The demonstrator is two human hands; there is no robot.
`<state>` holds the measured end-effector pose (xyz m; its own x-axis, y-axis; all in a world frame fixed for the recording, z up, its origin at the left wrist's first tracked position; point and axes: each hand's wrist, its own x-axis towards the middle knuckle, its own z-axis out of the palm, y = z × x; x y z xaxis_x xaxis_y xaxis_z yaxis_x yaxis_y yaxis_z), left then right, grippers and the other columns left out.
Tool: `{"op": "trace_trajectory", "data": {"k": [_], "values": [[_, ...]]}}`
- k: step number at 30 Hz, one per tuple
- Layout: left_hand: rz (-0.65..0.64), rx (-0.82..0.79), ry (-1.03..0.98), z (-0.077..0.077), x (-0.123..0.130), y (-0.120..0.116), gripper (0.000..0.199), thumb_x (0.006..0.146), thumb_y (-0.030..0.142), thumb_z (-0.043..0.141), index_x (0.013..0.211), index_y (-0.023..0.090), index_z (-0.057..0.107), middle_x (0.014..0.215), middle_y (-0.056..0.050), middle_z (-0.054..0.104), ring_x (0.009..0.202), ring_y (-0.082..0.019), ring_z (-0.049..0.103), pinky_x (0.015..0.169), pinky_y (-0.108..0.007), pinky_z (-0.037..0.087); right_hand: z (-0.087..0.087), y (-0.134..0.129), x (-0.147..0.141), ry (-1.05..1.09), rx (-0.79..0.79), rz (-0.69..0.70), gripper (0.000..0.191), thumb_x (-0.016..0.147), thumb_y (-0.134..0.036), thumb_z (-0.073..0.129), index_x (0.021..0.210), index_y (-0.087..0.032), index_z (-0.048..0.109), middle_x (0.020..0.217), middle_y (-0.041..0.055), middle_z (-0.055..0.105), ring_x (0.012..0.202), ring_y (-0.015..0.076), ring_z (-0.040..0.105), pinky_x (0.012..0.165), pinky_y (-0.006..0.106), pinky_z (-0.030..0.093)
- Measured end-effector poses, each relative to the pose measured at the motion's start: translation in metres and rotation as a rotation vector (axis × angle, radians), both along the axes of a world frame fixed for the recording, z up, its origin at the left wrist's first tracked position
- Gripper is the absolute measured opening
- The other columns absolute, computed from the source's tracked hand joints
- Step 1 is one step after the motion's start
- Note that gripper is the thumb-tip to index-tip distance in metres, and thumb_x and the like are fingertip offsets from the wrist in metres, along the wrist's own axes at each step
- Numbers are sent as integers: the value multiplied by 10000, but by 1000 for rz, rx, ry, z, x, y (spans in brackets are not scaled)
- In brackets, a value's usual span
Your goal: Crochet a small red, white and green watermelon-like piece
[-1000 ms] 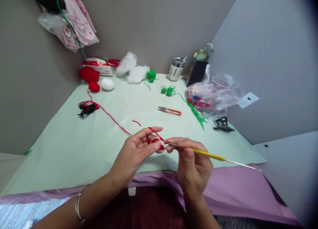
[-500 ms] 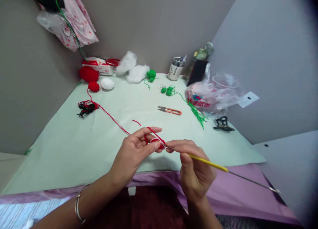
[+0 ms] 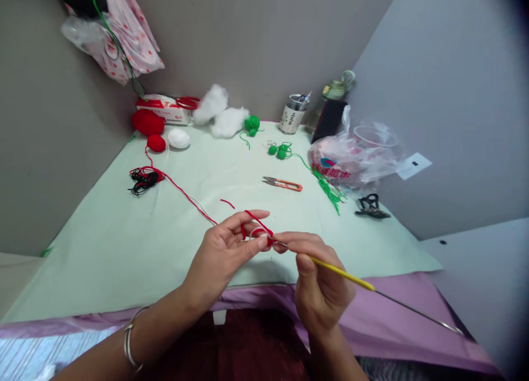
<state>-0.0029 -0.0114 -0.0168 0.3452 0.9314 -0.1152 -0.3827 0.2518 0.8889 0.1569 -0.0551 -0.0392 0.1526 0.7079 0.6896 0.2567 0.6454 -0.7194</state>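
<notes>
Between the thumb and fingers of my left hand (image 3: 227,243) is a small red and white crochet piece (image 3: 269,240), partly covered by the fingertips. Red yarn (image 3: 257,221) runs over the left index finger down to the piece. My right hand (image 3: 324,276) grips a crochet hook (image 3: 343,272) with a yellow handle and a long metal shaft at its rear. The hook's front end meets the crochet piece, its very tip hidden in the stitches. Red and white strands (image 3: 188,196) trail from the left hand toward the yarn balls.
Orange thread snips (image 3: 283,184) lie beyond my hands. Red yarn balls (image 3: 147,122), a white yarn ball (image 3: 179,139) and white stuffing (image 3: 229,122) sit at the back left. Green yarn pieces (image 3: 281,151), a plastic bag (image 3: 351,155) and a black hair claw (image 3: 372,206) are rightward.
My right hand and the hook have shifted slightly left. The crochet piece has turned a little in my left hand, and a white strand now shows along its upper side.
</notes>
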Motion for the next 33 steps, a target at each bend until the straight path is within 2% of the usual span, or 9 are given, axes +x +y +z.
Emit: {"op": "trace_trajectory", "data": {"k": [6,12,18,24,29,33], "values": [[12,16,54,2,-1,-1,287,844,261,883,1123,262,813,797,34,729,803,-118,727,806,-218,586,-1,-1,-1,-76,37,-39,296,1029,-67,547,1183,-252,719,1065,57,811,943,206,767,778,360,646],[140,61,197,7,2,-2,276,791,254,898,1054,224,822,807,27,676,716,-117,688,694,-206,571,-9,-4,-1,-207,85,-84,272,1028,-108,586,1223,-248,714,1162,99,795,1011,214,783,812,357,667],[164,73,166,8,4,-4,333,790,236,891,1108,217,795,798,38,672,707,-103,667,708,-193,577,-14,-7,-2,-422,141,-181,384,1007,-93,621,1348,-264,666,1209,105,795,1038,212,788,817,338,680],[127,31,103,3,7,-6,434,799,261,894,1204,194,753,803,25,699,719,-120,671,728,-219,577,-28,1,-8,-403,196,-320,445,977,-103,687,1369,-313,703,1166,76,803,1034,236,782,827,371,686],[85,-7,23,0,7,-4,412,846,290,876,1234,231,753,834,33,694,803,-131,693,780,-230,582,-32,1,-4,-375,184,-288,461,972,-124,705,1385,-328,695,1158,79,786,995,238,776,775,382,678],[103,26,24,1,5,0,352,885,323,840,1219,242,766,844,39,680,746,-125,685,747,-251,591,-30,-3,-5,-362,174,-290,425,994,-140,672,1376,-323,699,1147,78,790,984,239,780,772,388,680]]}}
